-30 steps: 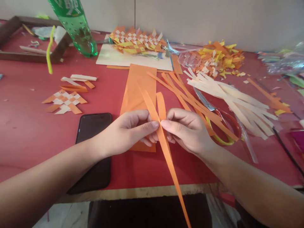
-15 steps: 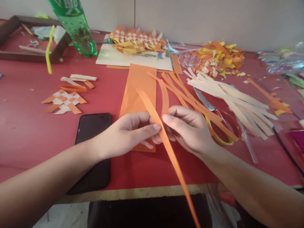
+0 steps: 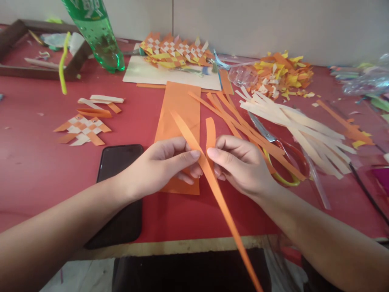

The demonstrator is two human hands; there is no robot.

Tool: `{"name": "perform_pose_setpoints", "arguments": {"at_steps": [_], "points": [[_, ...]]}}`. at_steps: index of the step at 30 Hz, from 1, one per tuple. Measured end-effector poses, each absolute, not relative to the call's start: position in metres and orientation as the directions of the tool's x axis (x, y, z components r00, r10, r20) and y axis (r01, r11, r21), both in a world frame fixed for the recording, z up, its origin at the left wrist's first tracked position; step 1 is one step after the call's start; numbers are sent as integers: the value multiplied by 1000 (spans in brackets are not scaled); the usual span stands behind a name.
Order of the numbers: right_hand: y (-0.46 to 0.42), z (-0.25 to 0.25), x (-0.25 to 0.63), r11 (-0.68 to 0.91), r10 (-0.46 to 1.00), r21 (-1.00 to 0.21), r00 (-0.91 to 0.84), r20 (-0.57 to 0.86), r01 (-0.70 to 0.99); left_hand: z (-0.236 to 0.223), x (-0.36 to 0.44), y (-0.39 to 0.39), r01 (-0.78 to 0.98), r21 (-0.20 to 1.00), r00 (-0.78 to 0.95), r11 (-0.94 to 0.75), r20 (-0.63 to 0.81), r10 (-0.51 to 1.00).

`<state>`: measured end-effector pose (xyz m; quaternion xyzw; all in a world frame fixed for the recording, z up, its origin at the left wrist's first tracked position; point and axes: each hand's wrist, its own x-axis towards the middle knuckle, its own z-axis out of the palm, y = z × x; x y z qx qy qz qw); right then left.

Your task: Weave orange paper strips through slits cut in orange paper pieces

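The red desk (image 3: 39,174) is smooth and flat, bordered in front by a pale, rough edge. On it lies a long orange paper sheet (image 3: 184,99), partly hidden by the left hand (image 3: 170,162). Cream paper strips (image 3: 282,111), flat and narrow, fan out on the right. A see-through green bottle (image 3: 101,44) is at the back left; nearer, the left forearm crosses in front of a glossy black phone (image 3: 120,164) with rounded corners. The scissors (image 3: 264,129) have metal blades and red and yellow handles; a woven piece (image 3: 82,129) shows orange and cream checks. Thinnest is the held strip (image 3: 219,198), orange paper pinched between thumb and fingers in the left grip. The right hand (image 3: 240,160) pinches a shorter upright end just beside it; whether both are one strip, I cannot tell. The ends part in a V above the thumbs, and a long tail slants past the desk's front edge. Red surface shows between the hands and that edge; loose orange strips (image 3: 235,115) lie near the right knuckles.
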<state>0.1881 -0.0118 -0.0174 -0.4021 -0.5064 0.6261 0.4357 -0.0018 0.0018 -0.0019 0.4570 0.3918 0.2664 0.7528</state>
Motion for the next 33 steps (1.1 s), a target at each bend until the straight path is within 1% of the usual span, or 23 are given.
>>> {"name": "perform_pose_setpoints", "arguments": {"at_steps": [2,4,6,9,11,13,17,21,26,30,33], "points": [[-11,-17,187,-105,958,-983,-282,-60,-149,-1,-2,2,-44,884,589,466,-354,727],[-11,-17,187,-104,961,-985,-269,-63,-141,2,-2,2,-7,873,619,487,-379,687],[-11,-17,188,-126,958,-984,-272,-88,-127,4,-1,2,42,879,618,474,-396,679],[-12,-17,190,-194,931,-973,-335,-143,-124,5,-1,2,61,916,575,396,-356,737],[-13,-18,191,-212,912,-971,-379,-155,-115,5,0,3,64,936,553,347,-323,768],[-14,-18,191,-203,907,-974,-395,-148,-100,4,0,2,66,945,547,321,-303,780],[-14,-17,191,-156,925,-985,-362,-117,-80,3,0,2,50,953,535,300,-279,797],[-13,-15,189,-139,940,-985,-327,-98,-103,1,-1,2,34,946,519,324,-293,803],[-12,-15,188,-155,946,-976,-308,-103,-152,3,-2,1,36,920,616,391,-328,716],[-13,-17,191,-197,923,-971,-361,-137,-135,5,-1,1,46,916,619,398,-339,709],[-15,-18,192,-190,907,-973,-403,-123,-131,4,-1,2,25,921,618,389,-320,718]]}}
